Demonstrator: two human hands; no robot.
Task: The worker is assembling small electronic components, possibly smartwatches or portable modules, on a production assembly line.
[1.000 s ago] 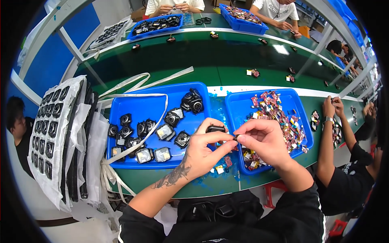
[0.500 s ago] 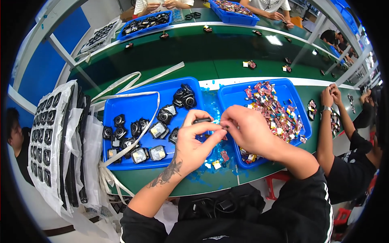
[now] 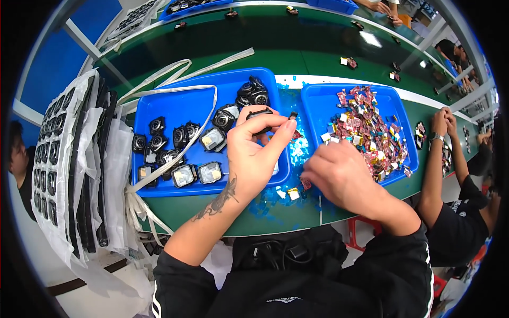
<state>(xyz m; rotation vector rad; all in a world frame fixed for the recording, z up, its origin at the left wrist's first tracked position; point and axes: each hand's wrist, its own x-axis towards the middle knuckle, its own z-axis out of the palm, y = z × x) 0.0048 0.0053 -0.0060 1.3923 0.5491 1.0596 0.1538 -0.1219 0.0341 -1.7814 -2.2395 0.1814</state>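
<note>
Left hand (image 3: 252, 153) pinches a small black housing (image 3: 259, 114) by its edges above the blue tray (image 3: 175, 103); right hand (image 3: 342, 177), fingers curled, contents not visible, rests just beside it; part likely light, rigid, best gripped at rim.

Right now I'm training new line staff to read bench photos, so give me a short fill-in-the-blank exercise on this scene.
1. The left hand holds a small ____ part above the left tray.
2. Both trays are ____ in colour.
3. The right tray holds a heap of small foil-like pieces, mostly ____ in colour.
4. The right hand rests on the ____ table, between the trays.

Missing words: black; blue; red; green
</note>
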